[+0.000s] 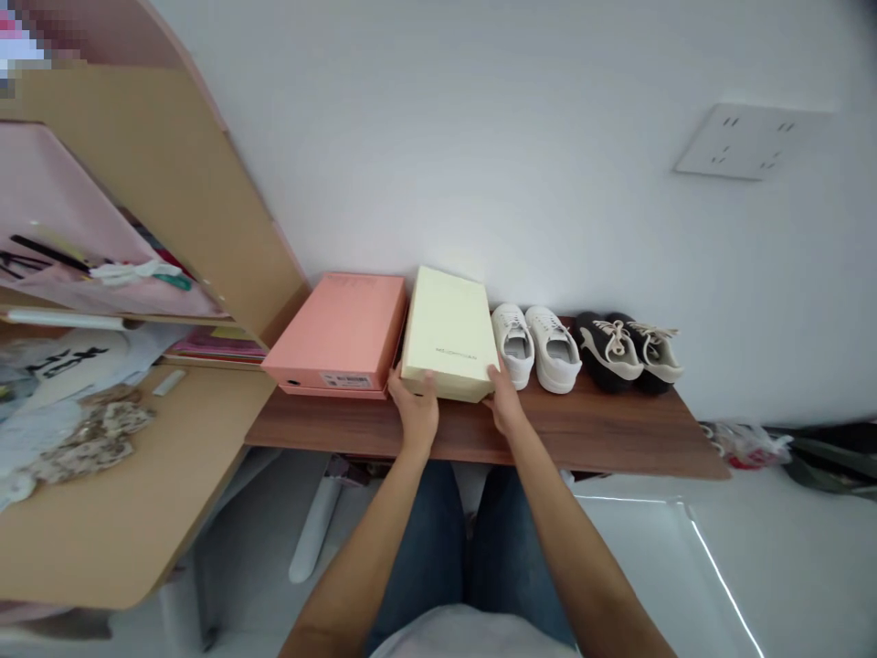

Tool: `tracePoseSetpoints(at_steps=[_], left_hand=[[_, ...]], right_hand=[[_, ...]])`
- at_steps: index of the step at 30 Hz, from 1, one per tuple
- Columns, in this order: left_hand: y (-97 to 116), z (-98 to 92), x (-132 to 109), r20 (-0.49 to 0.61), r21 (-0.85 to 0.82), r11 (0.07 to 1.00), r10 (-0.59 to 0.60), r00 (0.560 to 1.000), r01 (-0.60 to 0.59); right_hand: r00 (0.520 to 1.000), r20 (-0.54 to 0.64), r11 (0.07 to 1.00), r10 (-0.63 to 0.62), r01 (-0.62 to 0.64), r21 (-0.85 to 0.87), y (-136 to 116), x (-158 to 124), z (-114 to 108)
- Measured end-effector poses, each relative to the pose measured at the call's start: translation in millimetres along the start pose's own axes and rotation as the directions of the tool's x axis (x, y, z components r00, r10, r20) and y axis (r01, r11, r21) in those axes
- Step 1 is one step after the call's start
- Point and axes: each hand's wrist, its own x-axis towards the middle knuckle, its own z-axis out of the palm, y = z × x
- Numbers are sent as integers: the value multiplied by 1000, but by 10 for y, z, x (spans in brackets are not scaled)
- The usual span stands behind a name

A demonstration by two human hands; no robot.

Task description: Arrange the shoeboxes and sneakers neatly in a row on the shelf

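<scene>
A cream shoebox with its lid on rests on the dark wooden shelf, slightly turned. My left hand grips its front left corner, thumb on the lid. At the front right corner my right hand holds the same box, fingers partly hidden behind it. Close by on the left lies a closed pink shoebox. White sneakers stand just right of the cream box, and black shoes with beige laces are farther right.
A light wooden desk with papers and cloth items adjoins the shelf on the left. A wall socket plate is at upper right. Plastic-wrapped items and a dark bag lie beyond the shelf's right end.
</scene>
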Motion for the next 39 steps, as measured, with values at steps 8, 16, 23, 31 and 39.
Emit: tracePoseSetpoints(at_steps=[8, 16, 23, 31, 39], left_hand=[[695, 57, -177, 155, 423, 647, 639, 754, -635], [49, 172, -178, 585, 199, 199, 761, 279, -960], [-83, 337, 67, 721, 27, 171, 679, 138, -985], [662, 1127, -367, 789, 241, 579, 350, 505, -779], [934, 1543, -418, 640, 426, 847, -35, 767, -317]], right_hand=[[957, 173, 947, 233, -264, 181, 71, -407, 54], [988, 27, 987, 155, -153, -41, -301, -391, -554], [818, -138, 450, -559, 159, -879, -420, -13, -1176], [884, -185, 417, -430, 13, -909, -441, 347, -1303], [822, -489, 904, -293, 71, -422, -398, 95, -1692]])
